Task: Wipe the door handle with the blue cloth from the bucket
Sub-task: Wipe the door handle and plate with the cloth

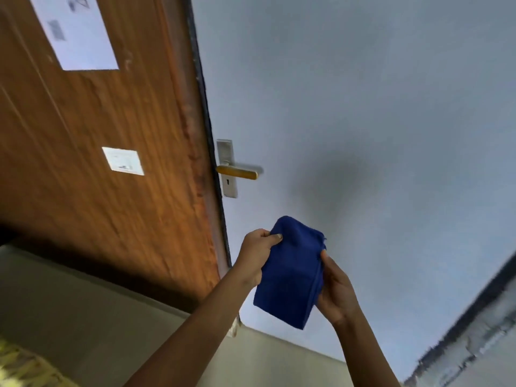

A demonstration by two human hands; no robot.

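The left hand (258,254) pinches the upper edge of the folded blue cloth (290,272), and the right hand (336,291) grips its right side. Both hold the cloth below the door handle (237,172), apart from it. The handle projects from a silver plate (227,167) at the wooden door (97,169) edge.

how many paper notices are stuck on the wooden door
2. A large sheet sits at the top of the door, cut off by the picture's edge. A small label sits lower, about level with the handle. Others may lie out of view.
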